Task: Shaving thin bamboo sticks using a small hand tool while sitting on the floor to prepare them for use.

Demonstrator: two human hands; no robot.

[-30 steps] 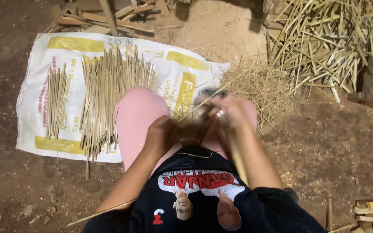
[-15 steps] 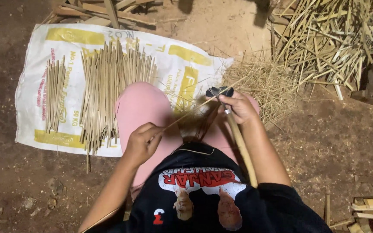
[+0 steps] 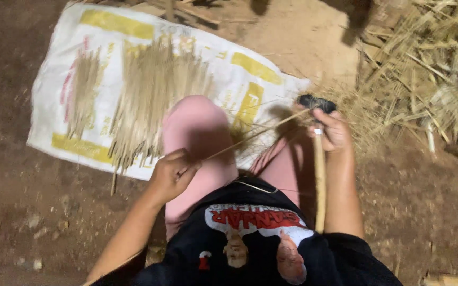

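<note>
A seated person draws a thin bamboo sliver (image 3: pixel 250 136) across pink-clad knees, the left hand (image 3: pixel 172 172) pinching its near end between the fingers, the right hand (image 3: pixel 331 130) clenched on a dark-handled tool (image 3: pixel 316 101) at its far end, beside a longer bamboo strip (image 3: pixel 320 185). Finished slivers (image 3: pixel 149 95) lie on a white-and-yellow sack (image 3: pixel 54 106) on the dirt floor, raw bamboo scraps (image 3: pixel 425 79) to the right.

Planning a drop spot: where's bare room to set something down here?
Free: bare dirt left of the white sack, and the pale ground beyond its far corner. Crowded: sack middle under stick bundles, and the straw pile at right.
</note>
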